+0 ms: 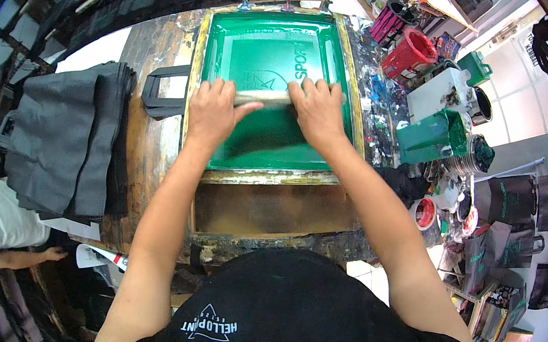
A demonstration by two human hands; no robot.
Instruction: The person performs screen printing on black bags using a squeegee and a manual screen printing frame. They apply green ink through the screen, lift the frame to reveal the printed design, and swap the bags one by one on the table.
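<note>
Both my hands grip a squeegee (264, 97) with a pale wooden handle, lying crosswise over a framed printing screen (266, 181). My left hand (214, 112) is closed round its left end, thumb stretched along the handle. My right hand (316, 113) is closed on the right end, its fingers over the top. Wet green ink (256, 39) coats the mesh, and a dark logo with lettering shows through beyond the squeegee. The blade's lower edge is hidden. A black bag handle (154, 91) sticks out from under the screen's left side.
A stack of black fabric bags (62, 138) lies on the wooden table (139, 185) at the left. Along the right stand a red bucket (409, 54), a green ink container (432, 139) and several cans. Clamps (245, 1) line the frame's far edge. Another person (11, 224) is at far left.
</note>
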